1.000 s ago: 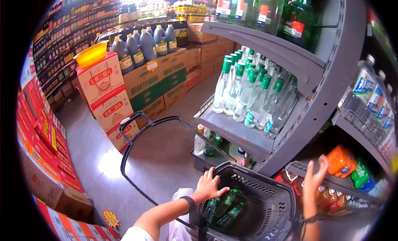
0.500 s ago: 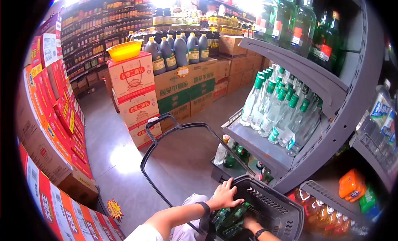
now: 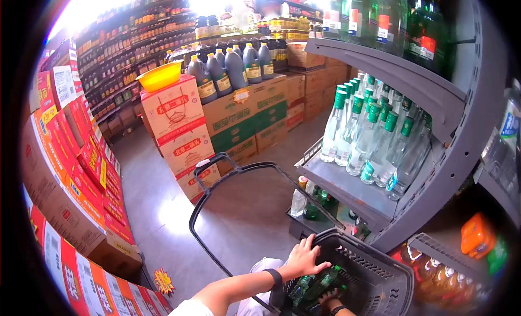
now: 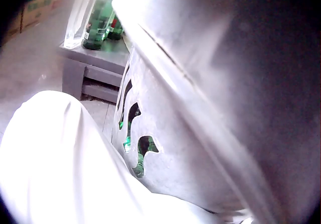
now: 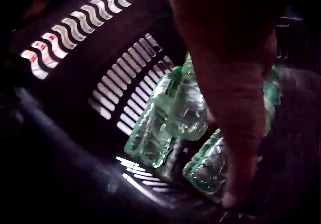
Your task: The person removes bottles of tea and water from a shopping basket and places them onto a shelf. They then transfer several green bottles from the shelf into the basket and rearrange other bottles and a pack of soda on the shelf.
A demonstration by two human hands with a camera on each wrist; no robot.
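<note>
My left hand [image 3: 304, 259] rests on the rim of a black shopping basket [image 3: 399, 272], fingers spread over the edge and thumb reaching inside. In the left wrist view the slotted side of the basket [image 4: 170, 148] fills the right, and the hand itself is out of sight. My right hand [image 3: 329, 298] is down inside the basket, its fingers around a green plastic bottle [image 5: 205, 171]. Two more green bottles [image 5: 150, 128] [image 5: 188, 108] lie beside it on the basket floor. The gripped bottle's middle is hidden under the dark hand.
The basket's raised handle [image 3: 260, 165] stands forward over the floor. At right, a grey shelf [image 3: 347, 183] carries clear bottles [image 3: 369, 139] with green caps. Red cartons [image 3: 89, 169] line the left, and stacked boxes [image 3: 179, 147] stand ahead. A white-clothed knee [image 4: 55, 148] is against the basket.
My right hand, raised and empty beside the lower shelf a second ago, has gone down into the basket to the bottles. The left hand has stayed on the rim while the view shifted.
</note>
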